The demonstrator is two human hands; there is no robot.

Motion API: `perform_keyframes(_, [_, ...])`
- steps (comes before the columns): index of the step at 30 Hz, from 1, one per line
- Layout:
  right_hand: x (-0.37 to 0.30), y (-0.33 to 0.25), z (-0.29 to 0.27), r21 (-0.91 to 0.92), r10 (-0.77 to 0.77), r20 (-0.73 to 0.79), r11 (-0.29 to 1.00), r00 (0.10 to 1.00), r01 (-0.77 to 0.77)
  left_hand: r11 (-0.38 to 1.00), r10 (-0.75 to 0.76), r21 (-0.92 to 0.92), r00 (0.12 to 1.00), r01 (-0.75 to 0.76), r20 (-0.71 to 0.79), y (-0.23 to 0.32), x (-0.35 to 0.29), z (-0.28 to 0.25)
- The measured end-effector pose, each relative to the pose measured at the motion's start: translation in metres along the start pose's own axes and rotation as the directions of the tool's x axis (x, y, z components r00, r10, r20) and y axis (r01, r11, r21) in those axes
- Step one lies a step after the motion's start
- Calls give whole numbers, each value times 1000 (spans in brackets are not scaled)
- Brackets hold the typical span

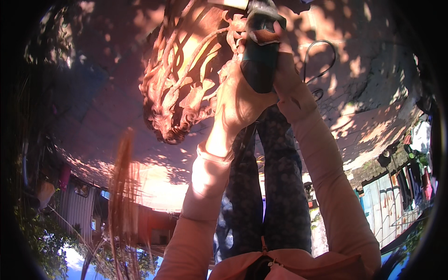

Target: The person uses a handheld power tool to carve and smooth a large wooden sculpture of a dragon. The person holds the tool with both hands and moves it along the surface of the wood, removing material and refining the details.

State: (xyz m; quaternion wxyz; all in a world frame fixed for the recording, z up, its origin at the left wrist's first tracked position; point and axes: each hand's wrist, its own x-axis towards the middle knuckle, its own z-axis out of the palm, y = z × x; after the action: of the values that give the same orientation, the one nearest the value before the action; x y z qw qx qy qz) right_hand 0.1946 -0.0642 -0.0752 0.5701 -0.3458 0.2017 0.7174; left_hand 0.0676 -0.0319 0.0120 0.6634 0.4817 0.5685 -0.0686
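Note:
A dark green and black angle grinder [260, 65] stands out in front of me, its grey metal head [263, 8] at the top edge of the view. My left hand [239, 95] is wrapped round its left side. On the right side my right hand [285, 58] grips the body, fingers reaching toward the head. A reddish-brown patch shows on the casing between them. Just left of the grinder lies a carved wooden piece [182, 79] with openwork stems, leaves and curls. The grinder's working end is cut off by the frame, so contact with the wood cannot be told.
A dark cable [333, 60] loops over the ground [354, 100] to the right of my right arm. Tree shade dapples the ground. Blurred reddish strands [122, 196] hang at the left. Metal sheeting [385, 198] and hanging clothes [410, 184] appear at the right rim.

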Motion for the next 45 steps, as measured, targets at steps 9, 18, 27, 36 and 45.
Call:
perform_keyframes(9, [-12,-8,-7,-141,170,-128,972,977,-187,958,-178,-255,966,128,-185,-12,-28,46])
perform_keyframes(18, [-5,-13,-15,42,197,-144,980,970,-193,974,-120,-211,978,82,-170,-7,-16,44])
perform_keyframes(27, [-13,-16,-2,-22,180,-131,983,975,-185,984,-130,-136,983,112,-132,2,-12,35])
perform_keyframes(36, [-9,21,0,-86,-33,-142,996,989,21,1000,7,3,1000,-7,7,-15,-19,-5])
perform_keyframes(45, [16,46,-13,138,-114,6,984,994,112,996,51,71,995,-58,90,-23,0,-50])
